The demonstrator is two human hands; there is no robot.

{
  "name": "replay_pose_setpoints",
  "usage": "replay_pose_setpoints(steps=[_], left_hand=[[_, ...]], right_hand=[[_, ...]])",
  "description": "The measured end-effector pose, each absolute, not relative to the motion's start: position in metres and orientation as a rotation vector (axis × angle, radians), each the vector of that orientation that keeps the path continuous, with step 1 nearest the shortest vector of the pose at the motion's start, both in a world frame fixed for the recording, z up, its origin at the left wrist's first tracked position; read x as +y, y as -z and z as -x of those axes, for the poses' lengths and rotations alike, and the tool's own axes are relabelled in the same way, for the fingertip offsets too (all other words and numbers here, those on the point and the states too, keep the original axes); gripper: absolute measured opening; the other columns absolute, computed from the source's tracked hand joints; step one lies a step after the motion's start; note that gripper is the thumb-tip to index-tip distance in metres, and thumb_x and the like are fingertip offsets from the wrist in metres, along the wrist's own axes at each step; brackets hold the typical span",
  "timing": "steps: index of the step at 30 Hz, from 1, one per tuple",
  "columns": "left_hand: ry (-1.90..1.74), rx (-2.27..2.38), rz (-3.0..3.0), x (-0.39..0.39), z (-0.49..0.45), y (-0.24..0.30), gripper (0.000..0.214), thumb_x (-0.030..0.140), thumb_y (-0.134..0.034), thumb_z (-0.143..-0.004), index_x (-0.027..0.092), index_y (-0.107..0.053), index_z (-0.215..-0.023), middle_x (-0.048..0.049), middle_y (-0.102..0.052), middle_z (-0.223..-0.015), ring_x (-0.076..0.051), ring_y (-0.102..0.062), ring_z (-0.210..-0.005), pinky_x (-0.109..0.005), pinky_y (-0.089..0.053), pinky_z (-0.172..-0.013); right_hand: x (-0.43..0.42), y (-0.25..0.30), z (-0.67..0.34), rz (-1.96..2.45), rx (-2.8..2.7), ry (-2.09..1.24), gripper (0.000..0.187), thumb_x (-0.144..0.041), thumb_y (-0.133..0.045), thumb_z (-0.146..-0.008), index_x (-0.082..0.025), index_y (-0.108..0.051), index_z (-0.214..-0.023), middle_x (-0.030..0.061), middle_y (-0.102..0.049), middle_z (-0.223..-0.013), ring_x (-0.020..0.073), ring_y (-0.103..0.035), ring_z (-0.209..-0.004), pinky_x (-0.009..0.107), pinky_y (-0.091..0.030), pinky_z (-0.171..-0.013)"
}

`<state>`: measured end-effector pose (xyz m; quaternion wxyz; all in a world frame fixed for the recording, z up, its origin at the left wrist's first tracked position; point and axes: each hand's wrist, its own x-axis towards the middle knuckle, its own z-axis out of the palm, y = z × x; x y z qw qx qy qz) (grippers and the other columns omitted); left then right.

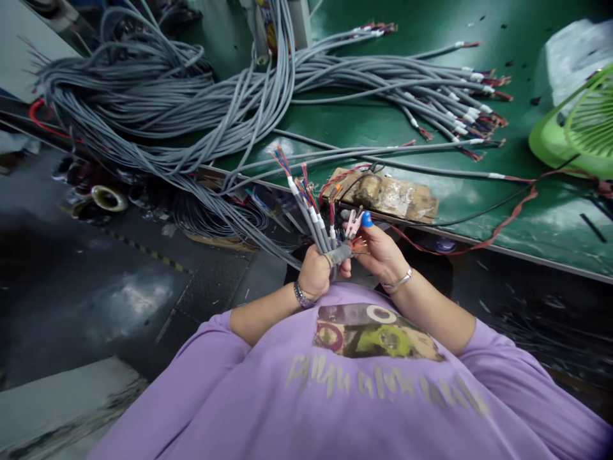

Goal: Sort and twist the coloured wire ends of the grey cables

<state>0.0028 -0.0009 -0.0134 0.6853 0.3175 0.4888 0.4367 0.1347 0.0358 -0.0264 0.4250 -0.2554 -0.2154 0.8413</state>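
Observation:
Close to my body, my left hand (317,271) is wrapped round a bunch of grey cables (320,227), their stripped ends fanning upward in coloured wires and white sleeves. A grey covering (339,255) is on a finger of this hand. Just to the right, my right hand (380,252) is closed, with a blue cap (366,219) on its thumb. Between its thumb and fingertips sits a small pink clip-like piece (353,223); its exact kind is unclear. Bare orange wire ends (357,245) poke out between the two hands.
A large heap of grey cables (143,108) covers the left of the green table (479,204), stripped ends pointing right. A worn wooden block (387,195) lies at the table's edge. At right stand a green fan (550,140) and a plastic bag (577,57). Red cord crosses the edge.

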Motion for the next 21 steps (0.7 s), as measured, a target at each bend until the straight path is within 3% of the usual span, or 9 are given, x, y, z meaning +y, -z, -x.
replay_pose_setpoints(steps=[7, 13, 21], left_hand=[[-0.973, 1.117, -0.718, -0.001, -0.006, 0.011, 0.036, 0.045, -0.079, -0.065, 0.014, -0.06, -0.063, -0.0001, -0.061, -0.051, -0.01, -0.054, -0.041, -0.022, -0.048, -0.042], [-0.955, 1.132, -0.7, -0.004, -0.004, 0.012, 0.037, 0.046, -0.08, -0.063, 0.015, -0.06, -0.065, 0.0005, -0.06, -0.051, -0.009, -0.052, -0.04, -0.022, -0.047, -0.042], [-1.012, 1.066, -0.771, -0.01, 0.001, 0.014, 0.038, 0.047, -0.08, -0.066, 0.015, -0.06, -0.063, 0.0003, -0.061, -0.052, -0.01, -0.054, -0.041, -0.023, -0.048, -0.044]], right_hand=[[0.037, 0.028, -0.134, 0.613, -0.611, -2.12, 0.046, -0.069, -0.062, -0.08, -0.023, -0.056, -0.079, -0.0023, -0.063, -0.053, 0.0213, -0.058, -0.038, 0.035, -0.049, -0.041], [0.038, 0.026, -0.132, 0.7, -0.489, -2.032, 0.044, -0.065, -0.07, -0.077, -0.022, -0.062, -0.082, -0.0014, -0.065, -0.06, 0.0164, -0.053, -0.042, 0.032, -0.046, -0.044], [0.038, 0.026, -0.136, 0.745, -0.343, -1.99, 0.048, -0.068, -0.062, -0.083, -0.02, -0.065, -0.082, 0.0002, -0.068, -0.074, 0.0111, -0.055, -0.055, 0.025, -0.046, -0.053]])
